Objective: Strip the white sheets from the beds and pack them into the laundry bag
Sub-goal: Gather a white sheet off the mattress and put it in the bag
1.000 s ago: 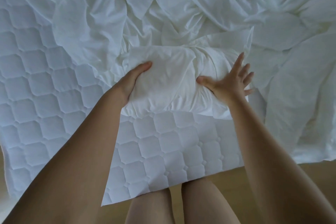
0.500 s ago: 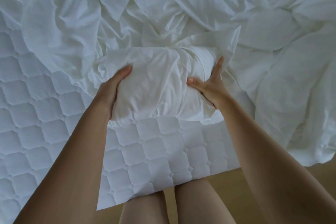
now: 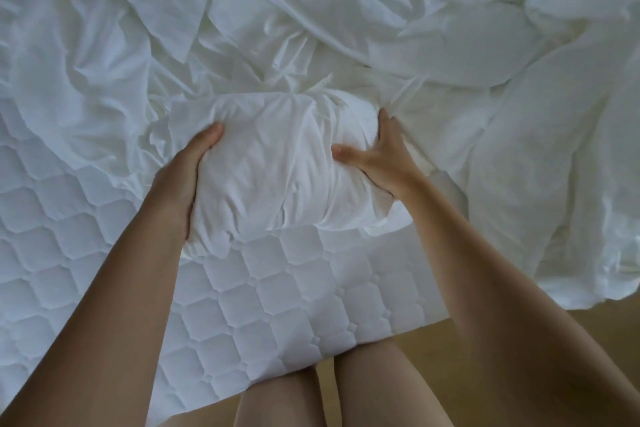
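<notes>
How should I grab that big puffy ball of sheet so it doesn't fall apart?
Take the sheet bundle by its two rounded ends, one hand from each side. It lies crosswise on the mattress, wide and puffy, so squeezing inward should hold it together, as the left hand and right hand do.

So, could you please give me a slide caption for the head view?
Left hand grips and right hand presses a bundled white sheet on the quilted mattress pad.

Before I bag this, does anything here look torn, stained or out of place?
Nothing stands out. The left hand grips the bundle and the right hand presses its side on the mattress pad. Loose sheets lie crumpled behind, one fold hanging over the bed's edge above the floor. No stain or tear shows.
</notes>
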A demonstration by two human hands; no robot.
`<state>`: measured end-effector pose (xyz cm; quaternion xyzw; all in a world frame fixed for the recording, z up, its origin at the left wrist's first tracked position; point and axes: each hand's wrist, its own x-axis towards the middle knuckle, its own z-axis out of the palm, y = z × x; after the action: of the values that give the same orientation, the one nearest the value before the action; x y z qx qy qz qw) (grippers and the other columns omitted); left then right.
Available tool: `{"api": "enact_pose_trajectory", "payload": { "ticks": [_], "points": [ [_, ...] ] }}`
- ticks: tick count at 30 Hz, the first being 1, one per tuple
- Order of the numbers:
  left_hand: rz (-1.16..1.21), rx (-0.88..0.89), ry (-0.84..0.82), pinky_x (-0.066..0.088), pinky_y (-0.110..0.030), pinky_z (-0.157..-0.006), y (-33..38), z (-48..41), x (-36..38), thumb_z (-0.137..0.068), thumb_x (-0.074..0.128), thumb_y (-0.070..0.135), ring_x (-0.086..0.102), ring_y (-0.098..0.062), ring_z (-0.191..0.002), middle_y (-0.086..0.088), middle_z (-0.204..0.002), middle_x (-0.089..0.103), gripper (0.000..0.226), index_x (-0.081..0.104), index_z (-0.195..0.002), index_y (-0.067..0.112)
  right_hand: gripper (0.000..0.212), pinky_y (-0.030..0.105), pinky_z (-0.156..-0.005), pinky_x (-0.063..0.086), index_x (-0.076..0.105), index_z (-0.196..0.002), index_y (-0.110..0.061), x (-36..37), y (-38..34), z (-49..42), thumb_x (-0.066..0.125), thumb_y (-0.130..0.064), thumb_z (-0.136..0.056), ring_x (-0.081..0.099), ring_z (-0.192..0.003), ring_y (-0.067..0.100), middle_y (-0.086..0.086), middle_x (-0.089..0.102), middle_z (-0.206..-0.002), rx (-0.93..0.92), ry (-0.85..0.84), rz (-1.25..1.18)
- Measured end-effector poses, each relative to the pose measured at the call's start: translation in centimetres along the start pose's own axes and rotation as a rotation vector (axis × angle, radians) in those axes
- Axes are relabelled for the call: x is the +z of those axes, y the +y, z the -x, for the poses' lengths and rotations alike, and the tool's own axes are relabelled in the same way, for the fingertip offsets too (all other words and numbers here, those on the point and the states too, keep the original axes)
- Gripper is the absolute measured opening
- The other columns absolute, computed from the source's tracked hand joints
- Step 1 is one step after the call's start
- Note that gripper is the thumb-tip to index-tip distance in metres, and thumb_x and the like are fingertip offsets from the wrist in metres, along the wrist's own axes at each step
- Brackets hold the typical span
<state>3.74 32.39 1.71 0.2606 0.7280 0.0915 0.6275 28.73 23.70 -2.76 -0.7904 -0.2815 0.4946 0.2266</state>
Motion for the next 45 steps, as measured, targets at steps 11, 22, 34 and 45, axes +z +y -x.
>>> {"api": "enact_pose_trajectory", "payload": {
  "ticks": [11,22,34,45],
  "points": [
    [-0.053,-0.183,-0.022,0.046,-0.039,-0.097,-4.0,3.2,-4.5,-0.027,0.086,0.07,0.066,-0.02,-0.105,0.004,-0.113,0.071,0.105,0.065,-0.121,0.03,0.118,0.031,-0.098,0.043,0.038,-0.138,-0.021,2.5,2.9,4.7,0.086,-0.059,-0.037,0.052,-0.121,0.015,-0.01,0.055,-0.125,0.223,-0.368,-0.222],
    [-0.03,-0.179,-0.061,0.051,-0.038,-0.088,-3.9,2.5,-3.4,-0.027,0.084,0.068,0.07,-0.02,-0.096,0.002,-0.105,0.073,0.101,0.065,-0.118,0.029,0.113,0.044,-0.101,0.046,0.043,-0.136,-0.031,3.9,4.7,3.2,0.089,-0.064,-0.038,0.056,-0.119,0.016,-0.006,0.056,-0.132,0.234,-0.331,-0.324],
    [0.109,-0.141,-0.107,0.052,-0.026,-0.066,-5.1,1.3,-3.9,-0.087,0.057,0.045,0.072,-0.01,-0.072,0.006,-0.081,0.075,0.025,0.065,-0.1,0.025,0.1,0.037,-0.105,0.037,0.047,-0.14,-0.028,5.8,2.0,4.2,0.053,-0.087,-0.059,0.05,-0.121,0.018,-0.006,0.051,-0.135,0.494,-0.236,-0.277],
    [0.248,-0.076,0.208,0.05,-0.033,-0.095,-10.2,-1.4,-4.4,-0.05,0.083,0.064,0.066,-0.016,-0.103,0.004,-0.113,0.069,0.089,0.062,-0.123,0.019,0.102,0.036,-0.1,0.043,0.051,-0.135,-0.02,7.9,2.3,4.7,0.051,-0.087,-0.059,0.056,-0.114,0.016,-0.006,0.056,-0.127,0.47,-0.116,-0.125]
  ]
}}
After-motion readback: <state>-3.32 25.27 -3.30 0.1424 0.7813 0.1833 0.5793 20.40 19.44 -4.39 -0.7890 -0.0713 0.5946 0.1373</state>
